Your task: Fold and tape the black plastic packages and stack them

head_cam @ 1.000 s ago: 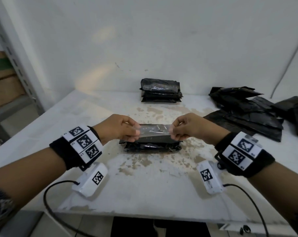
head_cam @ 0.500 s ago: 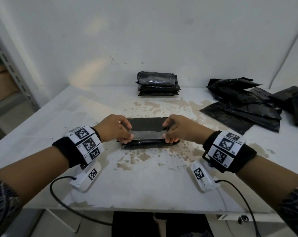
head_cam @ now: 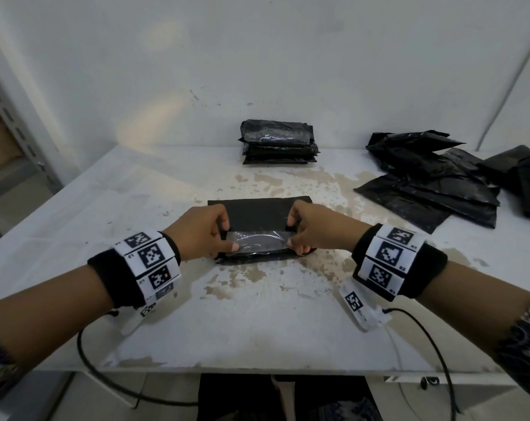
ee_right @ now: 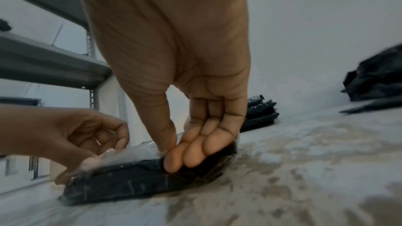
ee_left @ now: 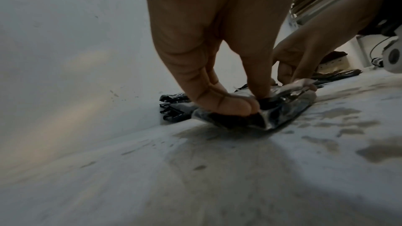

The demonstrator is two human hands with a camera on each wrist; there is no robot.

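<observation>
Package: black plastic package [head_cam: 251, 238] flat on the bench [head_cam: 257, 329], directly before me
Tape: clear tape strip [head_cam: 257, 243] stretched across it
Left hand [head_cam: 196, 232]: my fingers pinch the strip's left end
Right hand [head_cam: 318, 229]: my fingers pinch its right end
Stack: finished stack [head_cam: 277, 145] at the wall
Unfolded: loose bags [head_cam: 433, 183] far right

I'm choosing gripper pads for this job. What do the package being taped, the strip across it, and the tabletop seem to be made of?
Package: thin black plastic film, apparently; matte and wrinkled.
Strip: clear glossy tape, probably; shiny glare, black showing through.
Tabletop: white painted board or metal, unclear; coating worn to brownish patches.
</observation>
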